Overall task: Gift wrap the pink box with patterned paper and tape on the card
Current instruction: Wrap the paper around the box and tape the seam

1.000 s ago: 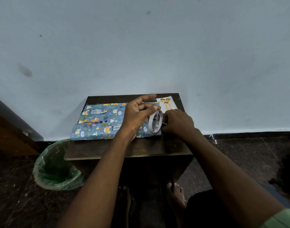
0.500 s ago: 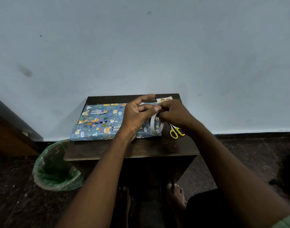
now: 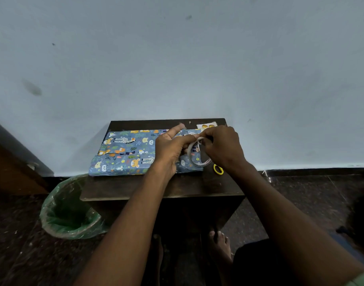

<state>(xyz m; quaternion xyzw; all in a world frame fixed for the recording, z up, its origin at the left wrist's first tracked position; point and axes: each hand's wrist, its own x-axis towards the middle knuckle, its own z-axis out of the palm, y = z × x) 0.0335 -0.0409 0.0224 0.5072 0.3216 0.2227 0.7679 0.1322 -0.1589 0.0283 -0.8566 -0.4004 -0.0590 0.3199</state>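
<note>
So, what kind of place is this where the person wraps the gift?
Probably a plain room at home, not a shop or workshop. A small dark wooden table stands against a bare painted wall, a bin with a green liner sits on the dark stone floor, and the person is barefoot.

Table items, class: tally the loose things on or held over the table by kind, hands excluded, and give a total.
Wrapped box: 1
Tape roll: 1
Scissors, only a yellow handle showing: 1
Card: 1
Total: 4
</note>
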